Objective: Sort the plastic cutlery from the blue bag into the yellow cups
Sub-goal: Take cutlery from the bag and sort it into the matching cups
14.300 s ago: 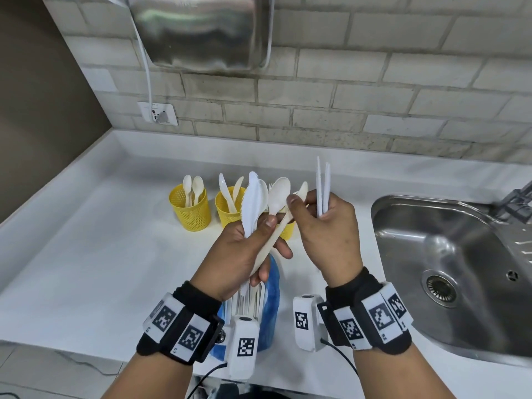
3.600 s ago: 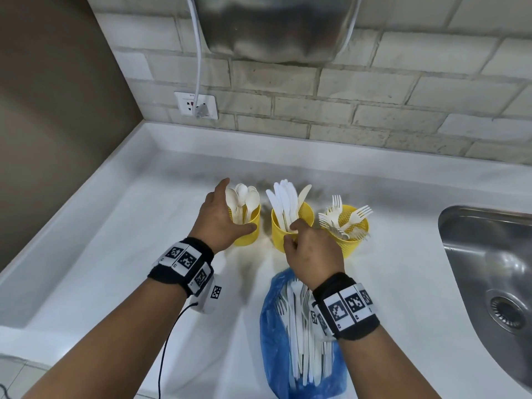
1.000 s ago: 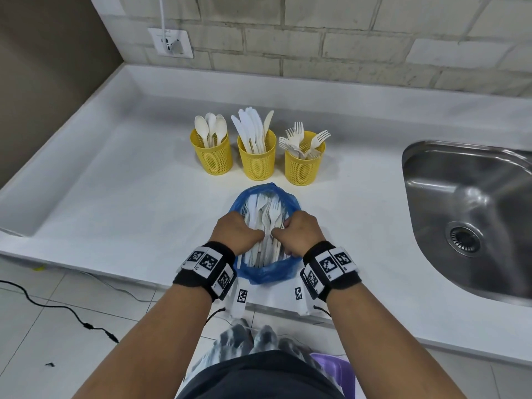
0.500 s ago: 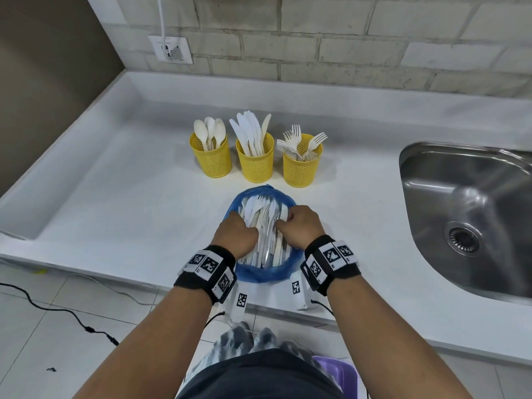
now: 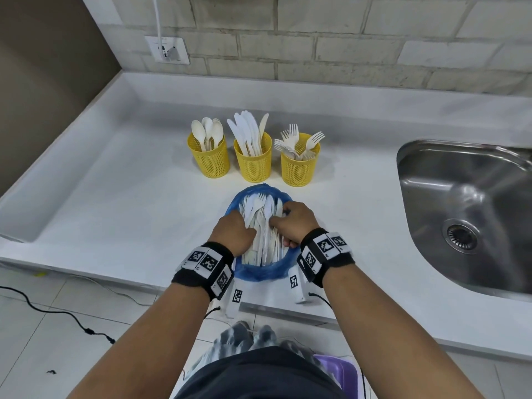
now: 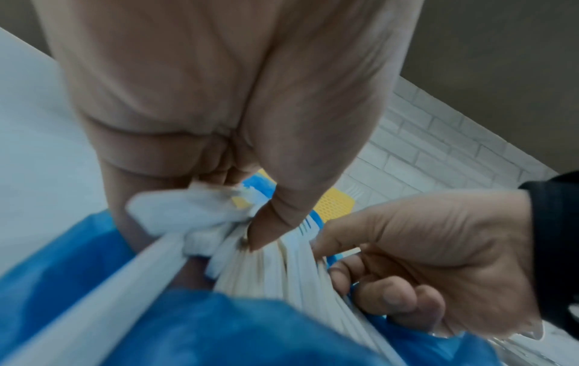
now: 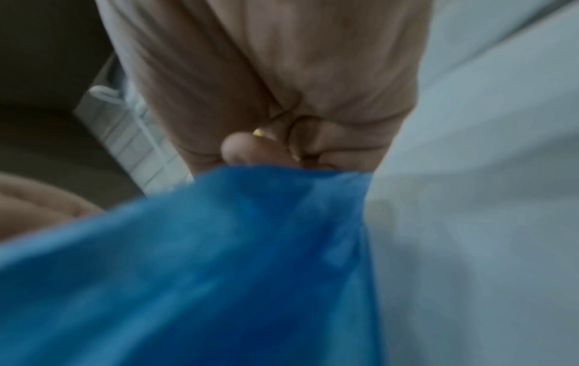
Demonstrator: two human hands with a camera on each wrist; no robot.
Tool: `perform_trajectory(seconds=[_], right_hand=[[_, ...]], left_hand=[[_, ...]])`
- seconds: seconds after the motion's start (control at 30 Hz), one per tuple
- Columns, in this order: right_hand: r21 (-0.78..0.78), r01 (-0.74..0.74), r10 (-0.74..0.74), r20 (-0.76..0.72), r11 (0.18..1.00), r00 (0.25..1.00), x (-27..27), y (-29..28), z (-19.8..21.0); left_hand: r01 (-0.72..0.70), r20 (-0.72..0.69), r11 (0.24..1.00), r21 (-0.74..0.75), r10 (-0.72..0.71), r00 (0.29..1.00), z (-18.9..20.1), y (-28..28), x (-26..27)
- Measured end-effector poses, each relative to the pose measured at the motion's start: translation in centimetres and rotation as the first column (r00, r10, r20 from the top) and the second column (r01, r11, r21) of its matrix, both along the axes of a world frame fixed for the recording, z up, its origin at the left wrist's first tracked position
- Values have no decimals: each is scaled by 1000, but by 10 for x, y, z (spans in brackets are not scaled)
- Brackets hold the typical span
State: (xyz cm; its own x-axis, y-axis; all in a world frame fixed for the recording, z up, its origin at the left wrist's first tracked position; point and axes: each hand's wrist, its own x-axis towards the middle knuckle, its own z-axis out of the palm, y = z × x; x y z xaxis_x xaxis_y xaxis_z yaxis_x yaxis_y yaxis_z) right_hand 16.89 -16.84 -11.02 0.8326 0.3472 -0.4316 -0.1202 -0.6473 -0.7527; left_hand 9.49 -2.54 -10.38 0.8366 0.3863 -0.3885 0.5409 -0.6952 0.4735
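Observation:
The blue bag [image 5: 260, 273] lies open at the counter's front edge with several white plastic pieces of cutlery [image 5: 260, 208] in it. Both hands are inside its mouth. My left hand [image 5: 247, 226] pinches a bundle of cutlery [image 6: 194, 215] between thumb and fingers. My right hand [image 5: 280, 221] curls round the bundle from the other side, its thumb on the handles [image 6: 301, 267]. Behind the bag stand three yellow mesh cups: spoons [image 5: 211, 158], knives [image 5: 253, 161] and forks [image 5: 300, 165]. The right wrist view is blurred and shows curled fingers [image 7: 238, 148] behind blue plastic [image 7: 219, 247].
A steel sink [image 5: 472, 214] is set into the white counter [image 5: 115, 197] at the right. A brick wall with a socket [image 5: 167, 50] runs along the back. A black cable [image 5: 57, 315] lies on the floor tiles.
Both hands left the cups and went into the bag. Over the last second they stay there and shift a little farther along the cutlery, closing on it.

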Motion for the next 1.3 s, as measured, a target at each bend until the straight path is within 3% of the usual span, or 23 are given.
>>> perform_trajectory(seconds=[0.23,0.4,0.53,0.7,0.87,1.07,1.3], right_hand=[[35,142,-135,-160,989,978,9,8,8],[-127,10,-12,-16,992,1000,11,11,8],[-100,26,-30,-41,995,999,13,5,3],[-134,7,-2,35,991,999,13,10,0],[-104,-30,38,84,994,996,13,19,3],[-65,74,-67,100,995,993,13,3,5],[137,138,-141,12,981,990,4,0,11]], left_hand=[[57,-48,998,-19,-58,997,1,1,1],[64,-49,996,-65,-68,996,0,2,4],[3,-20,993,-119,-5,1000,0,0,1],[-61,-9,971,-232,61,998,0,0,2],[-71,50,970,-231,84,995,-14,6,2],[-71,99,985,-156,87,991,-4,1,-3],[-1,207,982,-186,40,978,1,-11,-7]])
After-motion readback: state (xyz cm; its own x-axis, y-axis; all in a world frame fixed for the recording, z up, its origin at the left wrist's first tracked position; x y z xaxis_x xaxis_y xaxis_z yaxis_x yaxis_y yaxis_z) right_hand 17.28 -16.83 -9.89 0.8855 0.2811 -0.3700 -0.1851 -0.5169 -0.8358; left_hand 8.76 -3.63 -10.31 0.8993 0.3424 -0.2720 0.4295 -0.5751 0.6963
